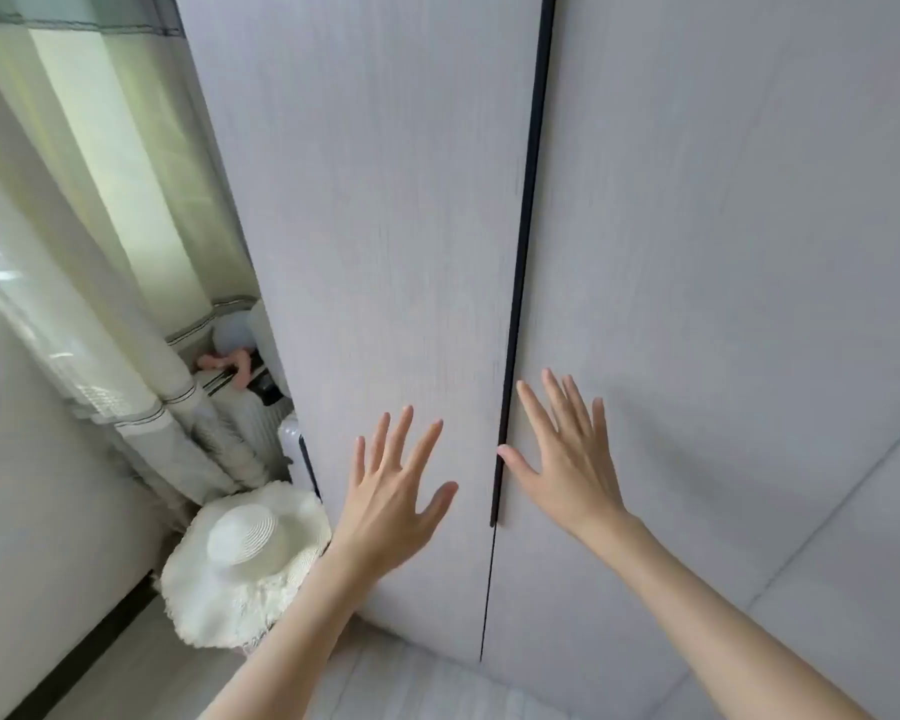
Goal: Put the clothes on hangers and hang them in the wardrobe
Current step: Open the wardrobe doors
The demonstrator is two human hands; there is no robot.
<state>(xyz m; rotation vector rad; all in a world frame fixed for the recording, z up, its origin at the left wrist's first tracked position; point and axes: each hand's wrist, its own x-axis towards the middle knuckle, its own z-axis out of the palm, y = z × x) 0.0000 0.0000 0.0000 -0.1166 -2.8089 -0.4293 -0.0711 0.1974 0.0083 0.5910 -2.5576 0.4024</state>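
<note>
Closed wardrobe (385,226) doors, left hand (391,504) and right hand (567,459) spread flat before them (fingers straight, grasping nothing), white hat (245,563) beside.

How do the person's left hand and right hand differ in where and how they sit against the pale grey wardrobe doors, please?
The left hand is spread over the left pale grey wardrobe door, away from the long black handle strip; the right hand is on the right door, its thumb at that strip. The left hand sits lower in the picture than the right hand. Both hands are open, fingers straight, holding nothing, and both doors are closed.
</note>
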